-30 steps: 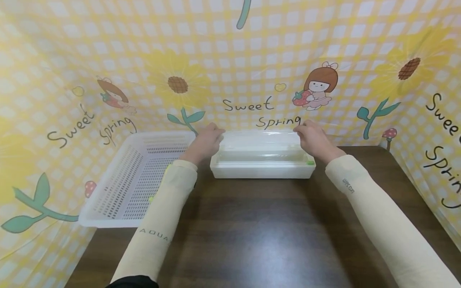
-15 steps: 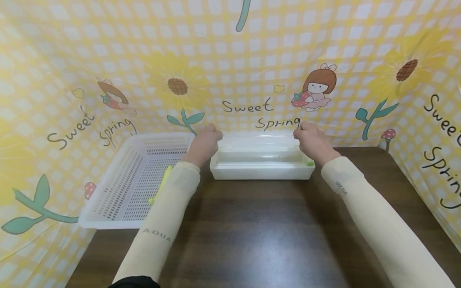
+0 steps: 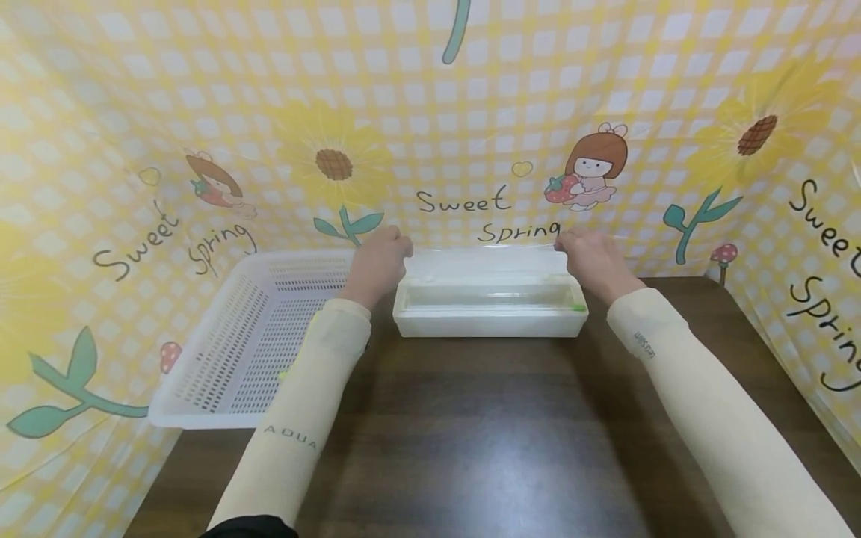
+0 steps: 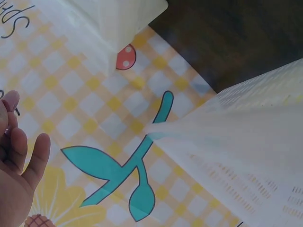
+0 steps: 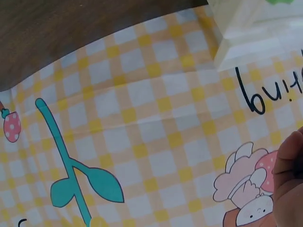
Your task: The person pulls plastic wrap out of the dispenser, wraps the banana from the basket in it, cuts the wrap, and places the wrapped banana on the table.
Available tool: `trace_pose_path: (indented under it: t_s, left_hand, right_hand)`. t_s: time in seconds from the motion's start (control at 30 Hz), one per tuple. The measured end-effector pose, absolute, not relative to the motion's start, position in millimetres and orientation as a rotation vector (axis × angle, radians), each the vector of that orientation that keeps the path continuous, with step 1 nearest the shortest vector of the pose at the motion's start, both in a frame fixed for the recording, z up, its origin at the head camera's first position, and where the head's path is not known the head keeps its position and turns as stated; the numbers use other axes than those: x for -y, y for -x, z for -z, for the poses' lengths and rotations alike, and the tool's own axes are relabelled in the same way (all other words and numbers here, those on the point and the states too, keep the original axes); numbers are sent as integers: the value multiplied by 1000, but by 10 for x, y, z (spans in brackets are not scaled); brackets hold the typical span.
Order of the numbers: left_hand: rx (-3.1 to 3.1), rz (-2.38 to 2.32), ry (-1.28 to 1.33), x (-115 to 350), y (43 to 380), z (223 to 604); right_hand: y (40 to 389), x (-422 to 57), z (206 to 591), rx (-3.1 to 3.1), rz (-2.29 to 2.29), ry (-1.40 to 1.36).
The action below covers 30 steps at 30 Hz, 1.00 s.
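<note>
A long white cling film dispenser (image 3: pixel 489 326) stands at the back of the table, its lid (image 3: pixel 487 263) raised behind. A shiny roll (image 3: pixel 494 295) lies inside, and a small green piece (image 3: pixel 578 307) sits at the right of its front edge. My left hand (image 3: pixel 380 265) pinches the clear film at the upper left, above the dispenser. At the opposite corner, the curled fingers of my right hand (image 3: pixel 595 261) hold the film too. Its thin edge runs between both hands. Each wrist view shows only part of its hand, with the pinched film hidden or cut off.
A white perforated basket (image 3: pixel 195 373) stands left of the dispenser, with a yellow-green item (image 3: pixel 283 375) mostly hidden behind my left sleeve. A yellow checked cloth (image 3: pixel 471 112) hangs close behind and along both sides of the dark wooden table (image 3: pixel 471 433).
My hands have drifted slightly apart, still holding the film up behind the dispenser. My left sleeve covers more of the yellow-green item than half a second ago. Basket and dispenser stay in place.
</note>
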<state>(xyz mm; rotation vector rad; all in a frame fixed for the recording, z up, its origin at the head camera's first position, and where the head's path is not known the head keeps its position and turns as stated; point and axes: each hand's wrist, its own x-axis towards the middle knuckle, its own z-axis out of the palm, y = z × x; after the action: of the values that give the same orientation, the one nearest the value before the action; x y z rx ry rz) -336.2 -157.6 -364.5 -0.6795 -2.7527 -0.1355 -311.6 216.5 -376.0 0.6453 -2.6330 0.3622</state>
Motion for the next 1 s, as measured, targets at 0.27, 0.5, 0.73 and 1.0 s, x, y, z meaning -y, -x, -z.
trace_pose_path:
  t_s: [0.27,0.5,0.73,1.0]
  left_hand:
    - [2821,181,621,1585,3351,3477]
    - [2819,249,615,1603,3371,3357]
    - [2810,281,631,1611,3355,3256]
    - [2775,287,663,1618,3391,3120]
  right_hand:
    - [3150,-2176,3642,2557,-366,-688]
    - [3185,-2173,3540,2489,-367,-680]
    - [3186,-2183,3394,2477,-380,-748]
    - [3209,-2212,3218,2463,-308,-744]
